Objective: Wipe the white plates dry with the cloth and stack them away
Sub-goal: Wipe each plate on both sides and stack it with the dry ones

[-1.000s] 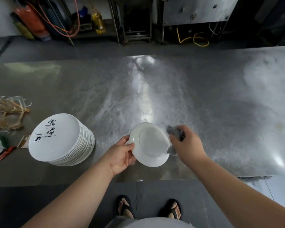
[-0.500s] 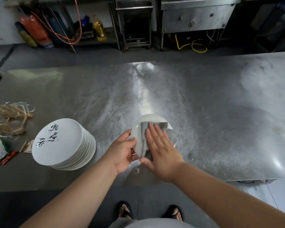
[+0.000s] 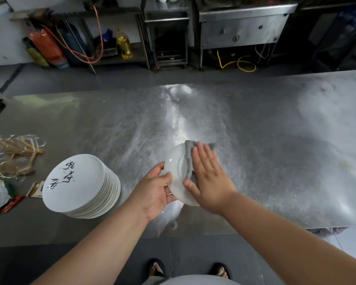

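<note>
Steel counter point(image 3: 255, 161), mid-wipe: the cloth point(image 3: 190, 153) is now spread flat on the plate point(image 3: 176, 177).

A second ago the right hand point(image 3: 209, 177) had the cloth bunched at the plate's right rim. Now its fingers are straight and together, palm pressing the opened cloth across the face, which looks like the underside. The left hand point(image 3: 154, 190) keeps its fingers curled round the left rim, thumb on top, holding the plate tilted just above the counter's near edge. The stack point(image 3: 80, 184) sits to the left, apart from it. I'd say this is the proper drying pass, and stacking comes after it.
</note>
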